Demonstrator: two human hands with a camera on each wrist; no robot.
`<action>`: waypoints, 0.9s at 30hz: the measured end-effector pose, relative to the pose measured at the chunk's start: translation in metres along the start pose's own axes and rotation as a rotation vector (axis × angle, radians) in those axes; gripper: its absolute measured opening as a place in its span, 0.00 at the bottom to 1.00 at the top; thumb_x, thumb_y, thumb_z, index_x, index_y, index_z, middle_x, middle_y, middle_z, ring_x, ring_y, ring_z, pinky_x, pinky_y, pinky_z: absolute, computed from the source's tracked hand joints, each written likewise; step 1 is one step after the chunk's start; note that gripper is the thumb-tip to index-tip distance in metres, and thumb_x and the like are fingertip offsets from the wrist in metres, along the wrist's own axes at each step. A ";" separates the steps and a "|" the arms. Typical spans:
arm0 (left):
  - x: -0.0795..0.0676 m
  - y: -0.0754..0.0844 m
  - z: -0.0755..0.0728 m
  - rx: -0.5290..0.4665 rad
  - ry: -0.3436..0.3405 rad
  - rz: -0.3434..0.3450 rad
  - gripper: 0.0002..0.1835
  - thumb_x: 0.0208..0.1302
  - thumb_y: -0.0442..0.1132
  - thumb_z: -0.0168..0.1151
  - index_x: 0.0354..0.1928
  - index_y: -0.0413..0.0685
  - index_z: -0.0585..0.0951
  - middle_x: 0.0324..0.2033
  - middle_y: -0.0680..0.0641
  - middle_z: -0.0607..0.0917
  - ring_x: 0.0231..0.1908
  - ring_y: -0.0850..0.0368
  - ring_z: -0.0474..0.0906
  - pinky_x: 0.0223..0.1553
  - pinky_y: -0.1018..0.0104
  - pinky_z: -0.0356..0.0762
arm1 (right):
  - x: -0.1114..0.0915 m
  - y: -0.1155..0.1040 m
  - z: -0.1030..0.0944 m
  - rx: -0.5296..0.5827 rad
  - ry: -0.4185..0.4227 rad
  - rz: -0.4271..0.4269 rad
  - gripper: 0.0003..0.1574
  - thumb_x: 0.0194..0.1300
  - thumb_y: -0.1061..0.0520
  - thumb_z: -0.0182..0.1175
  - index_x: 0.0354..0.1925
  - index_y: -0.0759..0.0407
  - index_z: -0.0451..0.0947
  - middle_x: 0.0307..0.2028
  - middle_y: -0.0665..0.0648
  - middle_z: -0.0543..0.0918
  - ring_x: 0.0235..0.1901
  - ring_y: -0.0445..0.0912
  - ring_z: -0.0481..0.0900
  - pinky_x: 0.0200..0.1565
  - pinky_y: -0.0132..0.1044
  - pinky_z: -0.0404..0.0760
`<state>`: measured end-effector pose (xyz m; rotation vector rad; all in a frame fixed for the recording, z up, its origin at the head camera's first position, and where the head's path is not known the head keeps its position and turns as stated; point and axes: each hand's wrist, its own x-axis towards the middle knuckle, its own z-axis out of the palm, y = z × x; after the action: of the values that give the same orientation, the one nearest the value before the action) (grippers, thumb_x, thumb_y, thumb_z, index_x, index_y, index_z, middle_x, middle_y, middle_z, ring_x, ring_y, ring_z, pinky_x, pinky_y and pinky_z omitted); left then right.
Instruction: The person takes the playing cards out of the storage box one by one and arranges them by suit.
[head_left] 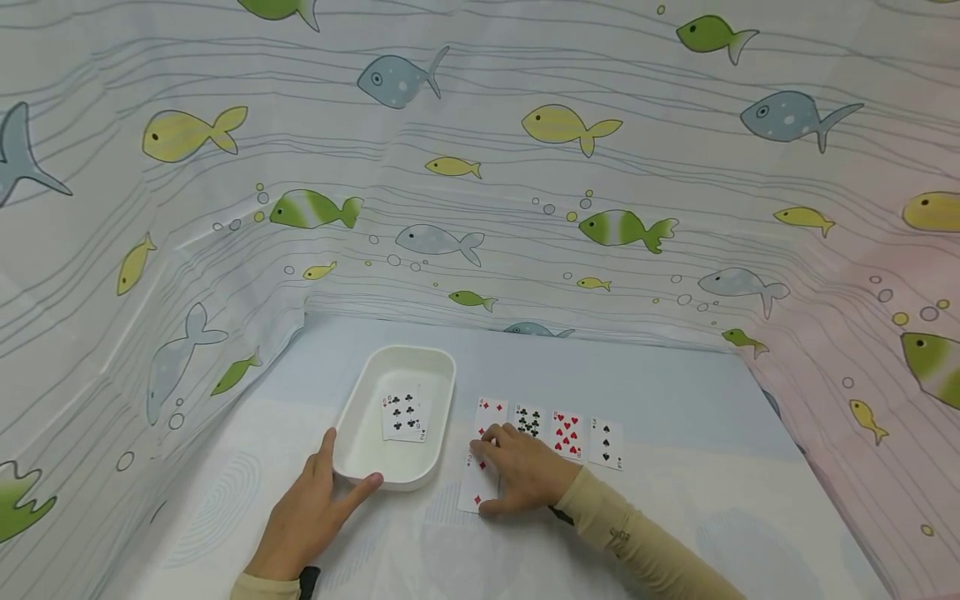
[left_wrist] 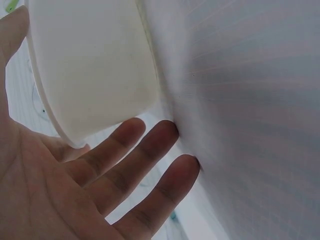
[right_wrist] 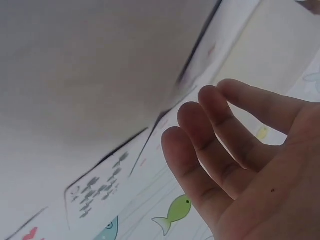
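Note:
My left hand [head_left: 307, 500] cups the near left corner of a white tray [head_left: 448, 375] from outside, thumb and index finger at its rim. Beside the tray wall, the left fingers [left_wrist: 167, 185] spread loosely. A six of clubs [head_left: 405, 415] lies in the tray over another card. To the right, my right hand [head_left: 525, 467] spans a two of diamonds [head_left: 474, 485]. Its fingertips are at the card's far end, the thumb at the near end. Partly hidden by that hand, the four of diamonds [head_left: 491, 407] lies beyond it.
Right of the four lie a nine of clubs [head_left: 529, 414], an eight of hearts [head_left: 567, 435] and a black spade card [head_left: 606, 443], side by side. A fish-printed sheet [head_left: 510, 192] walls in the pale table [head_left: 637, 367] at the back and sides.

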<state>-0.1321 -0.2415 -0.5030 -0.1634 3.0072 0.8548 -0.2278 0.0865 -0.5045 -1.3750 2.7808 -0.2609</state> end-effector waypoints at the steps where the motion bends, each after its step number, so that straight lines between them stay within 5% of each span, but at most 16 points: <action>1: 0.000 0.000 0.000 -0.001 0.000 0.000 0.63 0.63 0.76 0.54 0.80 0.37 0.42 0.66 0.28 0.67 0.63 0.31 0.71 0.56 0.36 0.71 | 0.001 0.000 -0.001 0.005 0.002 0.005 0.52 0.52 0.32 0.71 0.68 0.54 0.72 0.56 0.53 0.75 0.50 0.46 0.73 0.49 0.38 0.78; 13: -0.001 0.000 0.000 0.007 0.025 0.019 0.62 0.63 0.75 0.55 0.80 0.36 0.44 0.65 0.27 0.69 0.61 0.32 0.73 0.54 0.36 0.73 | 0.025 0.008 -0.015 0.150 0.129 0.063 0.36 0.66 0.40 0.66 0.66 0.54 0.74 0.57 0.54 0.77 0.53 0.46 0.77 0.51 0.40 0.80; 27: 0.000 -0.001 0.002 0.003 0.031 0.020 0.62 0.63 0.76 0.54 0.79 0.36 0.44 0.65 0.27 0.69 0.61 0.31 0.73 0.54 0.35 0.72 | 0.090 0.006 -0.024 0.238 0.202 0.062 0.41 0.68 0.42 0.65 0.73 0.53 0.67 0.63 0.55 0.74 0.63 0.46 0.71 0.64 0.38 0.72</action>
<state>-0.1323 -0.2414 -0.5049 -0.1476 3.0441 0.8579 -0.2897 0.0225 -0.4775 -1.2685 2.8246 -0.7404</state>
